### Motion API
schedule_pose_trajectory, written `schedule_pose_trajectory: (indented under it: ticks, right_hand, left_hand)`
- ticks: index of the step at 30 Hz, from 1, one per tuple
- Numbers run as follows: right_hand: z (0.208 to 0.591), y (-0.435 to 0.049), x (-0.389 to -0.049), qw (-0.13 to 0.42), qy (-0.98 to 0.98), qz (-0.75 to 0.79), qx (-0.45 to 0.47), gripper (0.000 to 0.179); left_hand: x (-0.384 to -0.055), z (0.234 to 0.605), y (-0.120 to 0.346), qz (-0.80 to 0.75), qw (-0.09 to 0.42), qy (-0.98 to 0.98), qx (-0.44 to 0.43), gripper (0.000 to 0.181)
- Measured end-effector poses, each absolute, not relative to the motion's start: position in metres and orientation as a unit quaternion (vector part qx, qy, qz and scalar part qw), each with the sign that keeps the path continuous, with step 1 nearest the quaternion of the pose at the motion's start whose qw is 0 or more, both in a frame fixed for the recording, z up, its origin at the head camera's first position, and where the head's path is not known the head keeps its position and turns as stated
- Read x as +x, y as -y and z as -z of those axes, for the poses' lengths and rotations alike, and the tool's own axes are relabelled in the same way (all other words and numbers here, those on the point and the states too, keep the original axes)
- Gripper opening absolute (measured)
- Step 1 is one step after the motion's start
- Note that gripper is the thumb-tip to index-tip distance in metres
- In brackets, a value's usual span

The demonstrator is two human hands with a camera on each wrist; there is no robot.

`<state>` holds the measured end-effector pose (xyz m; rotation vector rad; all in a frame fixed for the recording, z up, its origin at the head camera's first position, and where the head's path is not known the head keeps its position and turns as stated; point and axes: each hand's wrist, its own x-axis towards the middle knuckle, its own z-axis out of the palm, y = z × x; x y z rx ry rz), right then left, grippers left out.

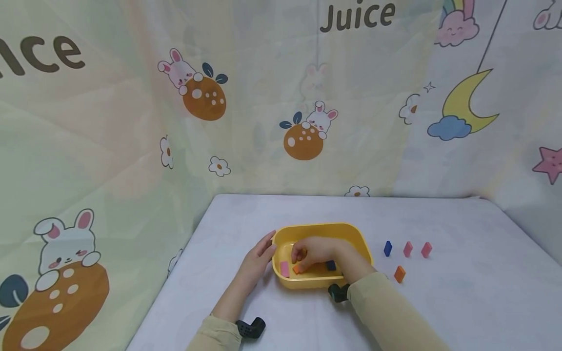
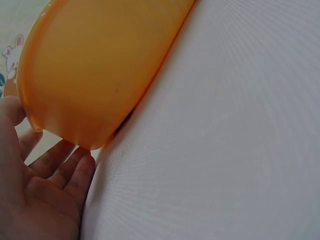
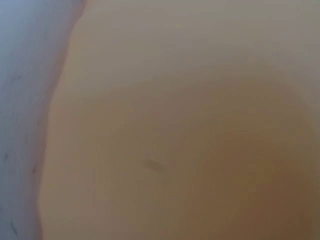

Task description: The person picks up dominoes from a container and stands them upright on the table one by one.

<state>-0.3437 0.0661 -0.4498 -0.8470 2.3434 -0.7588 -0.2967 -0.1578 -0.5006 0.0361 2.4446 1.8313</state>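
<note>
A yellow plastic tray (image 1: 316, 282) stands on the white table. My left hand (image 1: 259, 257) rests against its left end, the fingers loosely extended along the outer wall; the left wrist view shows the hand (image 2: 50, 185) at the tray's end (image 2: 100, 75). Inside the tray, my right hand (image 1: 318, 251) has curled fingers and pinches a small orange block (image 1: 296, 269) near the floor, partly hidden by the thumb. A pink block (image 1: 284, 269) lies left of it, and a dark blue block (image 1: 331, 265) under the right wrist. The right wrist view is mostly blurred yellow tray wall (image 3: 150, 115).
Right of the tray, a blue block (image 1: 388, 248), two pink blocks (image 1: 408, 249) and an orange block (image 1: 399, 274) stand on the table (image 1: 461, 302). A printed cloth (image 1: 263, 87) hangs behind the table and along its left side.
</note>
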Motion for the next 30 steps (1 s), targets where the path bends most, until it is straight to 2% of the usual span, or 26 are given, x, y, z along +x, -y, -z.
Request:
schedule_pose_trajectory:
  ticks: [16,23,30]
  right_hand:
    - [0.448,-0.063,-0.339,0.244,-0.871,0.271,-0.328,0.011]
    - [0.44,-0.076,-0.339,0.175,-0.897,0.255,-0.315,0.008]
    - [0.415,-0.085,-0.337,0.121,-0.887,0.306,-0.324,0.015]
  left_hand:
    - [-0.294,0.496,0.157,-0.598,0.046,-0.8,0.008,0.046]
    - [-0.297,0.501,0.153,-0.599,0.055,-0.798,0.026,0.045]
    - [-0.296,0.499,0.157,-0.59,0.048,-0.806,0.012,0.044]
